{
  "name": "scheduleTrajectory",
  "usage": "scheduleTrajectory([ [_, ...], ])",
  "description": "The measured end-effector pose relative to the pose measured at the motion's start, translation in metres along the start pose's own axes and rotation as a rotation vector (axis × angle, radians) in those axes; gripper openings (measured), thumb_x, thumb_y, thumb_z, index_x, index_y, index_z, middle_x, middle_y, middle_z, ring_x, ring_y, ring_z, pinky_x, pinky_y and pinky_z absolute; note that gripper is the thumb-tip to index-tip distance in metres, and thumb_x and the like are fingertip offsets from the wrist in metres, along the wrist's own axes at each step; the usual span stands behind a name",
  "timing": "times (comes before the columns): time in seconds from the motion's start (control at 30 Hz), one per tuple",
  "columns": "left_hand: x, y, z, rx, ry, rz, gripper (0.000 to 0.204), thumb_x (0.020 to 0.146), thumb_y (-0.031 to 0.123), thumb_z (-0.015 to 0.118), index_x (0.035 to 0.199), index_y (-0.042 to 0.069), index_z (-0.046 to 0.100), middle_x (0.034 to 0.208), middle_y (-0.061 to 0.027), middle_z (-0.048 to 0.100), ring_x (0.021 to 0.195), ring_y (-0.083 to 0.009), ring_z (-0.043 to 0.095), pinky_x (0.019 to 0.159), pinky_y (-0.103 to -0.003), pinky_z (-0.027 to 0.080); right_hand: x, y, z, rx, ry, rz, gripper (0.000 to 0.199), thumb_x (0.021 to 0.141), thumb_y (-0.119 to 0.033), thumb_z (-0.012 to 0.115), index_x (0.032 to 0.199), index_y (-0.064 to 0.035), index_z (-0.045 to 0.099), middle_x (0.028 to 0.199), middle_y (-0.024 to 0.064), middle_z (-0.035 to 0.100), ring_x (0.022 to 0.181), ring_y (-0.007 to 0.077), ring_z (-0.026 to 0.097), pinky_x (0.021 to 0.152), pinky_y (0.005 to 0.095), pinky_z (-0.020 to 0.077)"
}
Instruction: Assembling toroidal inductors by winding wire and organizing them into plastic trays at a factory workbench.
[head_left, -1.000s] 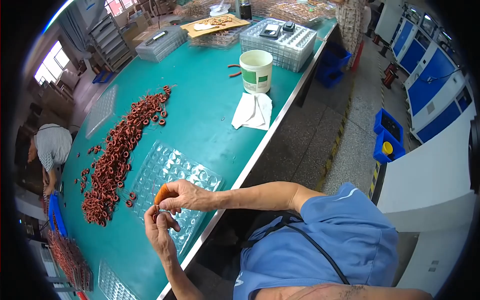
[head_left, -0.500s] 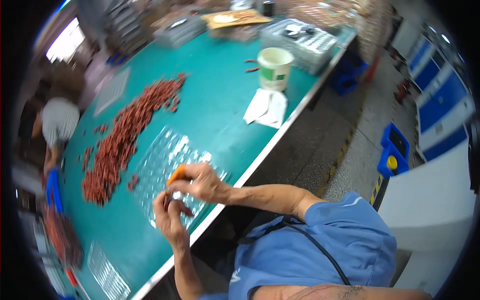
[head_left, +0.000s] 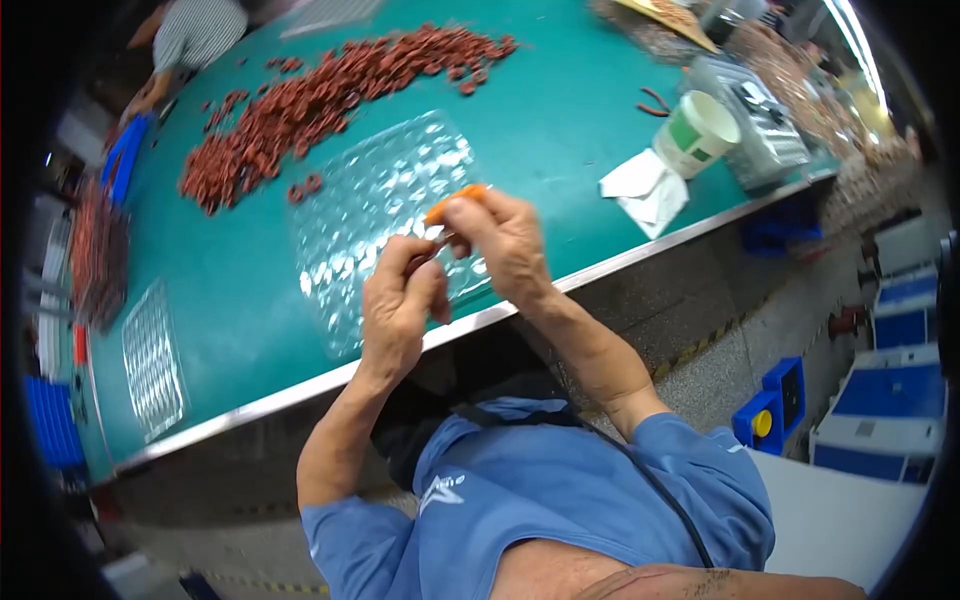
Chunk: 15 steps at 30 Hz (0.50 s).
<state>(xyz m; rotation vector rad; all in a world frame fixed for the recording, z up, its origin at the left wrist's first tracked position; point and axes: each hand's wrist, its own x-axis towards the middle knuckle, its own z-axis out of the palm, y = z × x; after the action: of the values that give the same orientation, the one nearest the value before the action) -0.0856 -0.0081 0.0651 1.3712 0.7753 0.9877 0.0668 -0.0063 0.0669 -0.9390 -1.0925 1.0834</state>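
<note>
My right hand (head_left: 512,248) is closed around a small orange-handled tool (head_left: 455,203); its working end is hidden among my fingers. Pinched in my left hand (head_left: 395,305) is a small reddish-brown ring (head_left: 420,261), partly covered by the fingertips. Both hands meet closely above a clear plastic blister tray (head_left: 345,205) lying on the green table. Two loose rings (head_left: 304,187) rest by the tray's left edge. Beyond it spreads a long heap of similar reddish-brown rings (head_left: 330,95).
A white and green bucket (head_left: 697,135) stands at right beside white paper (head_left: 648,190). Stacked clear trays (head_left: 748,120) are behind it. Another clear tray (head_left: 153,360) lies at left, near a bag of reddish parts (head_left: 98,255). A co-worker's arm (head_left: 150,98) reaches in at far left.
My view has turned, so the table's front edge runs flatter and the heap sits higher. Both hands remain together over the tray, still holding the ring and the orange-handled tool.
</note>
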Motion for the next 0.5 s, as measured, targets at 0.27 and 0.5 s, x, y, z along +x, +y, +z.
scheduleTrajectory([
  [0.27,0.004,-0.002,-0.010,0.108,0.073,0.121,0.016,0.099,0.013,0.046,0.106,-0.001,0.050,0.064,-0.0028,0.052,0.055,-0.0100,0.052,0.053,-0.023,0.043,0.015,0.008,-0.003,-0.283,0.123,-0.243,0.025,0.091,-0.022,0.062,0.095,0.0022,0.066,0.074,0.0056,0.062,0.060,0.0073,0.055,0.053,0.0236,0.0449],
  [0.5,0.019,0.000,-0.025,0.524,0.145,0.161,0.015,0.096,0.010,0.050,0.104,-0.002,0.053,0.074,-0.0078,0.061,0.064,-0.0123,0.057,0.060,-0.028,0.048,0.002,0.022,0.016,-0.142,-0.027,-0.029,0.029,0.091,-0.028,0.065,0.086,0.0006,0.063,0.067,0.0016,0.060,0.061,0.0051,0.053,0.053,0.0244,0.0446],
])
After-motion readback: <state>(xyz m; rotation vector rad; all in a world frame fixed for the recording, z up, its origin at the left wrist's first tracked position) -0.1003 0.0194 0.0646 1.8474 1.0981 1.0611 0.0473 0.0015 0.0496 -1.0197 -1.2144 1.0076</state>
